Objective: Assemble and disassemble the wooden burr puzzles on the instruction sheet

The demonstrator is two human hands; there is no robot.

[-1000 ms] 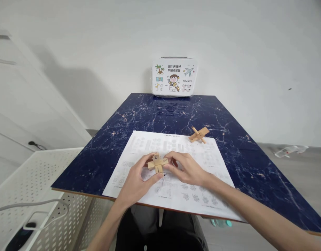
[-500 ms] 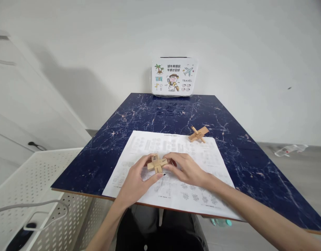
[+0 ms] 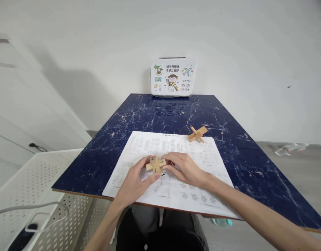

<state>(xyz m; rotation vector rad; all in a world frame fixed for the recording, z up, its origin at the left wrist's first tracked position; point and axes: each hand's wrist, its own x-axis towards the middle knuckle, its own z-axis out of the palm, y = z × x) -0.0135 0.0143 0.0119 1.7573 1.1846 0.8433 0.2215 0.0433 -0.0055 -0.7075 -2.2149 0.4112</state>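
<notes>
Both hands pinch one wooden cross puzzle (image 3: 155, 164) just above the printed sheet (image 3: 202, 164); the left hand (image 3: 133, 181) curls its fingers closed around the near and left arms, the right hand (image 3: 185, 169) grips the right arm; a loose piece, possibly only half seated, could slip out and drop onto the dark marbled table (image 3: 124, 125) if the squeeze turns uneven
</notes>
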